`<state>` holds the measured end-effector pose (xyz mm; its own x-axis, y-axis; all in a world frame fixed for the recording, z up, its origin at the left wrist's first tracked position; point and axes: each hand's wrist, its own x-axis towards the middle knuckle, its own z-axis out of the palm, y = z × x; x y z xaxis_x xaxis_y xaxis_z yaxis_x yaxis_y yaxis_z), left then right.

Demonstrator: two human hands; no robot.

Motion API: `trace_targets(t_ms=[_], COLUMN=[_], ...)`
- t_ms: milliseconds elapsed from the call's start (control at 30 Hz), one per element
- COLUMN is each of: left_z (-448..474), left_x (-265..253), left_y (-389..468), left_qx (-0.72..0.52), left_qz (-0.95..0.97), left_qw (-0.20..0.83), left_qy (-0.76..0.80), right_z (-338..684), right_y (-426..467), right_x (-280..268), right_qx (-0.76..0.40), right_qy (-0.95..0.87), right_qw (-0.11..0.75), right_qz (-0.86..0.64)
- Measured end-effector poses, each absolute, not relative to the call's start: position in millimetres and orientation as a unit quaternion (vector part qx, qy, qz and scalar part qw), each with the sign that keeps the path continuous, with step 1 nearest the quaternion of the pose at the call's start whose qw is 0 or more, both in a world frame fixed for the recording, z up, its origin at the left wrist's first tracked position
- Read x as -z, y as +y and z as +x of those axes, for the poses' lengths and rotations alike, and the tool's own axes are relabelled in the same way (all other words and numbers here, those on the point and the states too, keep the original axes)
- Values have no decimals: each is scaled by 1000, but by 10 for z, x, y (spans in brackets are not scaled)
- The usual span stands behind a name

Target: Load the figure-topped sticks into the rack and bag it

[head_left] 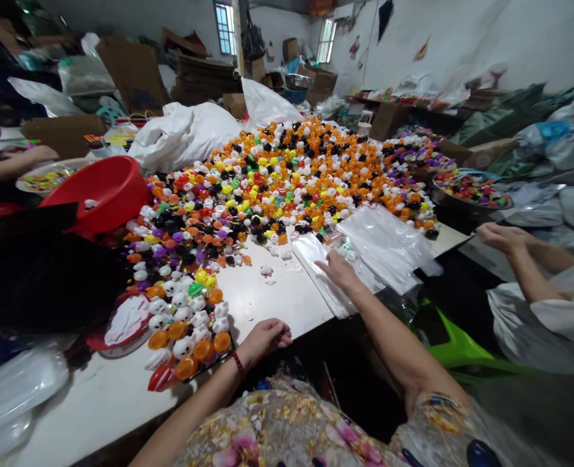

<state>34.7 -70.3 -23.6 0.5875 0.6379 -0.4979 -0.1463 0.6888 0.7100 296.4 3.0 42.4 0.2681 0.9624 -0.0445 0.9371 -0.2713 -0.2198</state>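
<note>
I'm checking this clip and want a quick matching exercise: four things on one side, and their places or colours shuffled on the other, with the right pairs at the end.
Things
1. Right hand
2. Left hand
3. Plastic basin beside the white sack
4. White slips

Places or colours
A. Red
B. In the round basket at the left
C. Over the clear plastic bags
D. By the table's front edge, fingers curled, above a wrist with a dark red bracelet

Right pairs: 1-C, 2-D, 3-A, 4-B
</note>
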Motion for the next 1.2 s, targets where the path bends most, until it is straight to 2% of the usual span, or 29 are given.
trace_targets(t_ms=[467, 833, 1000, 1200], left_z=[358, 367, 350, 340], left_x=[329, 353, 349, 318], left_y=[-680, -678, -681, -686], left_qx=[-240, -242, -243, -246], left_qz=[318, 325, 324, 309], left_qw=[845, 841, 843, 848], left_qy=[356, 358, 355, 355], right_z=[3033, 2926, 2985, 3176], right_y=[177, 44, 122, 229], right_x=[-539, -436, -484, -701], right_qx=[-170, -206, -253, -267], right_qy=[-590, -573, -549, -532], right_qw=[139, 131, 178, 290], right_qz=[-777, -782, -776, -749])
